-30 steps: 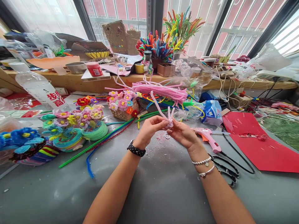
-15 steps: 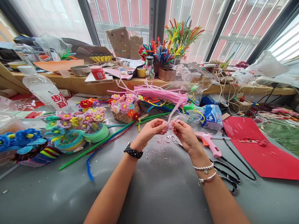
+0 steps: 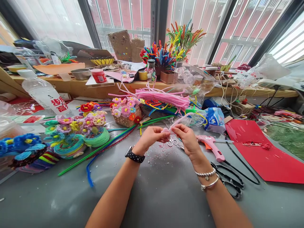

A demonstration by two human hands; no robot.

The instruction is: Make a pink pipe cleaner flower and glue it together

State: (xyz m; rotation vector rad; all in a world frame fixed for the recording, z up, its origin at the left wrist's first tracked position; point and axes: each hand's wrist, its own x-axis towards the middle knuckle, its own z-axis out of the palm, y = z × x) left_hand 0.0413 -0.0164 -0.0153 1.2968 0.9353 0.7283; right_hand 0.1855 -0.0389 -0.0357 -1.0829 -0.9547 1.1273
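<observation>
Between my two hands is a pale pink pipe cleaner, bent into small loops at one end, its free end sticking up to the right. My left hand pinches the looped end between thumb and fingers. The fingers of my right hand close on the stem just beside it. Small scissors lie on the table behind my hands, partly covered by the right one. Beyond them rests a bundle of pink pipe cleaners.
A pink glue gun and black-handled scissors lie to the right, near red card. Pipe-cleaner flower pots and a water bottle stand at left. Green stems cross the table. A cluttered shelf runs behind.
The pipe cleaner's free end has swung from nearly upright over to the right. My hands have shifted slightly, and the looped end now sits in the left fingers.
</observation>
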